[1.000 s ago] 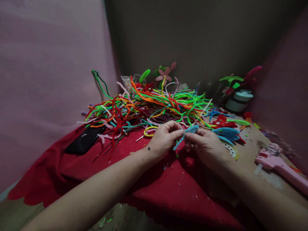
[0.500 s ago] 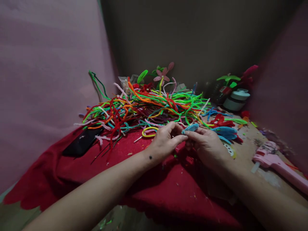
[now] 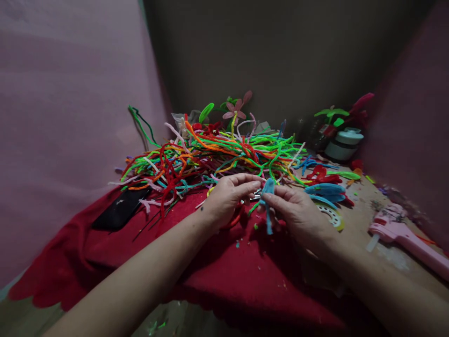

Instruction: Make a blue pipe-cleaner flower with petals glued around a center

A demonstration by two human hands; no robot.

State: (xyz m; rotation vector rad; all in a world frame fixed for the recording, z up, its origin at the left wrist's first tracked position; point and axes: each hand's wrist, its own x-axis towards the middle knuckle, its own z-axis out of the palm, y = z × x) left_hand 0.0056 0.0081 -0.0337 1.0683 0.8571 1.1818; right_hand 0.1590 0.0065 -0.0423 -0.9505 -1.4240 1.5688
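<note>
I count two bare hands over the bench [image 3: 358, 220], which a red cloth with a scalloped edge [image 3: 228, 281] covers except at its right side. The right hand [image 3: 301, 210] pinches one fuzzy light-blue loop with a tail hanging down [image 3: 268, 186], above the cloth near mid-bench. The left hand [image 3: 224, 199] has its thumb and fingers drawn close together; a small silvery piece [image 3: 257, 195] shows at the fingertips, but I can't tell what it is or whether it's gripped. That hand hides most of one yellow ring [image 3: 210, 191]. Toward the back edge, the heap of multicoloured fuzzy stems [image 3: 224, 150] is too tangled for me to count. The right hand partly covers one white disc with holes and a yellow rim [image 3: 335, 217]. One black phone [image 3: 121, 210] lies toward the left edge, its far end under stems. By the right edge, my view cuts off the handle of one pink glue gun [image 3: 394, 229].
</note>
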